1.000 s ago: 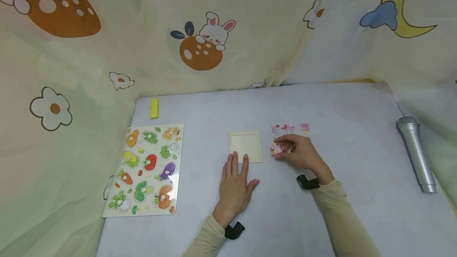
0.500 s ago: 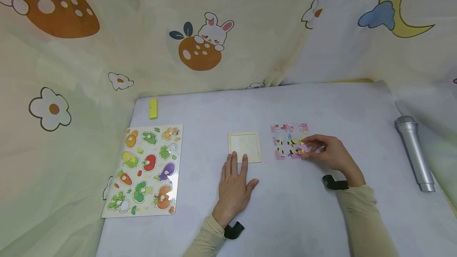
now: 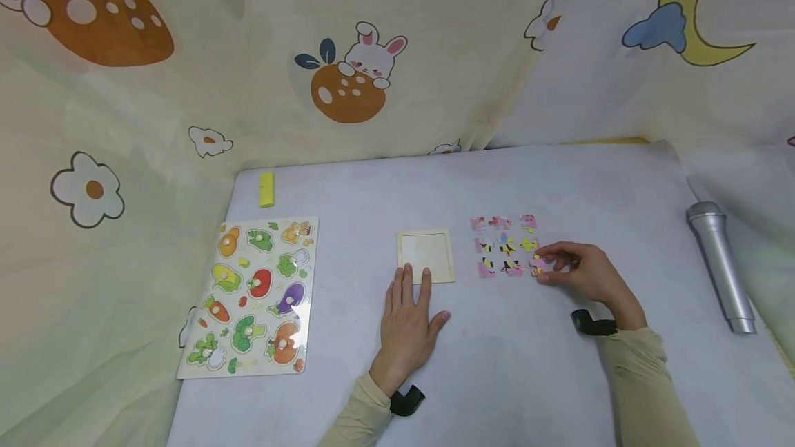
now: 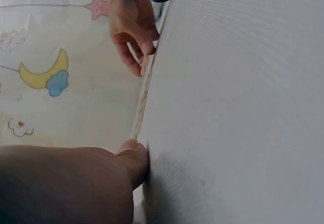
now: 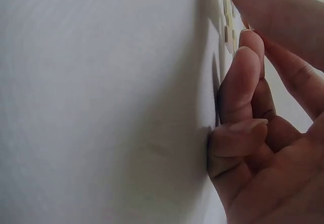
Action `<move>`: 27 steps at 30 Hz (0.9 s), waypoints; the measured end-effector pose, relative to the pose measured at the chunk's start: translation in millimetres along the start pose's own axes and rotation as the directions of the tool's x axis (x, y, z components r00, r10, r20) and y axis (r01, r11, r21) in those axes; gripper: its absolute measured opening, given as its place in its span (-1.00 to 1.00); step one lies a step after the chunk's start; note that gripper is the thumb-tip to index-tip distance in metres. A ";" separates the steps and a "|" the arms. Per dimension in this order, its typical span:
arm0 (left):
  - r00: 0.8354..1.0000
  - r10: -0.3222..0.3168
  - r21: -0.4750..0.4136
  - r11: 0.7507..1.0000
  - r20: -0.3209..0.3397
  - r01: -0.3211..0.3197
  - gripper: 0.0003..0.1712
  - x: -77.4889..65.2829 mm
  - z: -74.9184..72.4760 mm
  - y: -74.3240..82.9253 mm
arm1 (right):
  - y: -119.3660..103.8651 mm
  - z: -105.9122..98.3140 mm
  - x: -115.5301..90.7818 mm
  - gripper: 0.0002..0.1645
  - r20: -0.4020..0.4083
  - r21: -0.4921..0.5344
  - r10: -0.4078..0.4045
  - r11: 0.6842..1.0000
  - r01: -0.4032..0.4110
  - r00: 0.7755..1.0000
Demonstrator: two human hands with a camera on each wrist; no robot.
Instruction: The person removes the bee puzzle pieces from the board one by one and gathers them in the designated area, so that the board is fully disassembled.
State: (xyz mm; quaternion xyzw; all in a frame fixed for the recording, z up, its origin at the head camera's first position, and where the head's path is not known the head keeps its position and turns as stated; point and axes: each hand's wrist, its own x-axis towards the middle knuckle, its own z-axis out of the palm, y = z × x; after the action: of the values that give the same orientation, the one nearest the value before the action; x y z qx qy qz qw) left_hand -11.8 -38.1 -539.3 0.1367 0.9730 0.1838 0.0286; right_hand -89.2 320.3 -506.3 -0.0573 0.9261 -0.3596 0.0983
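Note:
My right hand (image 3: pixel 586 278) pinches a pink jigsaw piece (image 3: pixel 537 265) between thumb and fingers, at the lower right corner of a small grid of pieces. In the left wrist view that piece (image 4: pixel 145 64) stands tilted at the right hand's fingertips. The other pieces, such as a yellow and black one (image 3: pixel 508 246), lie face up in rows with small gaps. My left hand (image 3: pixel 406 330) lies flat with straight fingers, its fingertips on the near edge of a square puzzle frame (image 3: pixel 451 257) with a bare base. In the right wrist view the fingers hide most of the held piece.
A vegetable peg puzzle board (image 3: pixel 248 295) lies at the left of the white table (image 3: pixel 484 378). Behind it is a yellow block (image 3: pixel 266 189). A silver microphone (image 3: pixel 722 267) lies near the right edge. Printed cloth (image 3: pixel 261 88) hangs behind the table.
My right hand has moved from the grid's lower left piece to the right and now holds the lower right piece. My left hand has stayed on the frame.

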 end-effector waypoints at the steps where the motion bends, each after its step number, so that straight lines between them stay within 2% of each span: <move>1: 1.000 -0.002 0.001 1.000 0.000 0.002 -0.04 0.2 -0.1 0.1 | 0.1 0.3 0.0 -0.42 -0.001 0.001 -0.003 1.000 0.003 1.000; 11: 1.000 -0.020 0.033 0.999 0.004 0.020 0.00 3.6 2.9 4.8 | 2.5 1.7 0.3 -0.42 -0.006 -0.014 0.002 1.000 -0.002 1.000; 18: 0.999 -0.036 0.032 0.999 0.012 0.035 0.03 7.2 7.0 8.3 | 4.9 0.9 3.7 -0.39 0.005 -0.025 0.060 0.998 -0.060 0.998; 27: 0.999 -0.026 0.066 0.997 -0.035 0.028 0.03 4.5 6.1 9.8 | 5.1 2.5 6.0 -0.39 0.008 -0.005 0.088 0.996 -0.088 0.996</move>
State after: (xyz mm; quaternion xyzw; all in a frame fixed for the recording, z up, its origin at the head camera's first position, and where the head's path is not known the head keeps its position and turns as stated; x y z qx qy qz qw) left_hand -13.0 -25.9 -541.4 0.1212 0.9807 0.1532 0.0101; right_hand -94.6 321.4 -512.4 -0.0183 0.9281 -0.3527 0.1177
